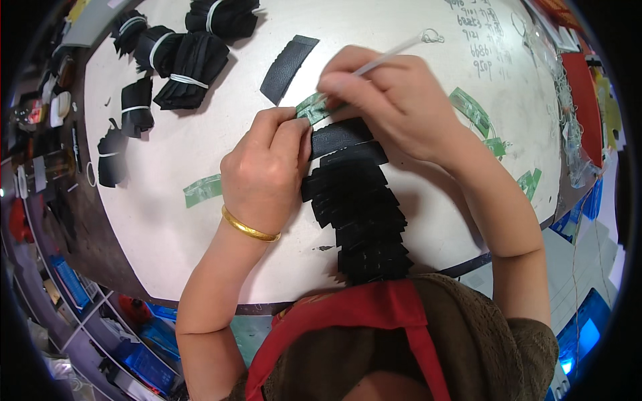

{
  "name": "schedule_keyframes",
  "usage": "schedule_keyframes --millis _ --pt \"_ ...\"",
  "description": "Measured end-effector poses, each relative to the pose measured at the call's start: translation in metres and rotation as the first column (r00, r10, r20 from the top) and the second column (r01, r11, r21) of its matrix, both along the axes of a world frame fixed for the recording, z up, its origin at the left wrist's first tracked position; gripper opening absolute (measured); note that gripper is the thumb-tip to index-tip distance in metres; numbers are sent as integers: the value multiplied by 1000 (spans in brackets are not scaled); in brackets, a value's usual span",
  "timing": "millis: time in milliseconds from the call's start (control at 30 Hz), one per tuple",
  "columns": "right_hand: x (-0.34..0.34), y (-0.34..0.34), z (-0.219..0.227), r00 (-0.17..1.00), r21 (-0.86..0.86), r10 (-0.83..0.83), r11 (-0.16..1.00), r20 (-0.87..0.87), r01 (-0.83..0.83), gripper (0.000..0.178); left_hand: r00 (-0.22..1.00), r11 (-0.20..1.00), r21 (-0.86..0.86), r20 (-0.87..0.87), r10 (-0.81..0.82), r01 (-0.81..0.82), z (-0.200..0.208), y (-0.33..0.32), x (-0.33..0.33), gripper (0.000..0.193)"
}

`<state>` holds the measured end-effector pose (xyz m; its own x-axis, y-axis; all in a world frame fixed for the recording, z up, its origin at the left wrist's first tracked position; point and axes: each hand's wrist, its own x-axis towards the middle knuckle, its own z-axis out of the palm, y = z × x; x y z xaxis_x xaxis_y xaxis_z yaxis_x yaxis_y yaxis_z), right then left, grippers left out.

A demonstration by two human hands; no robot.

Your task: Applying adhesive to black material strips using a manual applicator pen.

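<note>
My right hand is closed around a slim whitish pen whose upper end points to the far right. Its lower tip is hidden behind my fingers, close to a green template strip. The fingers of my left hand are pressed together on the near left end of that strip. Just below the strip lies a black leather-like piece, which begins an overlapping row of black pieces running toward my body. A single black piece rests apart, beyond my left hand.
Bundles of black pieces tied with white bands stand at the far left. More green strips lie left and right on the white board. Tangled clear thread and a red item sit along the right edge.
</note>
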<state>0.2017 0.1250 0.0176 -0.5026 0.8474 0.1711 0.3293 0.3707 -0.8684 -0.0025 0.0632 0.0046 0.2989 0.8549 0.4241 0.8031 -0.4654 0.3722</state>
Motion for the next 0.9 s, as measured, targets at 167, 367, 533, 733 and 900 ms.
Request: schedule_keyframes --millis 167,367,533,733,900 --pt "-20 6 -4 972 282 27 955 234 -95 33 1000 1000 -25 9 9 -9 0 1 -4 15" --pt "-1 3 3 977 292 -120 954 177 64 25 999 999 -44 49 -10 13 1 0 -3 14" --pt "-13 -5 -6 964 439 -111 898 240 -6 24 1000 999 -54 24 1 1 1 0 -2 13" --pt "-3 -5 -9 998 220 -68 973 -12 69 24 1000 1000 -10 11 -20 21 -2 1 -2 6" --pt "-3 -10 -8 966 399 -166 914 198 75 22 1000 997 -75 2 14 -14 2 -1 -3 11"
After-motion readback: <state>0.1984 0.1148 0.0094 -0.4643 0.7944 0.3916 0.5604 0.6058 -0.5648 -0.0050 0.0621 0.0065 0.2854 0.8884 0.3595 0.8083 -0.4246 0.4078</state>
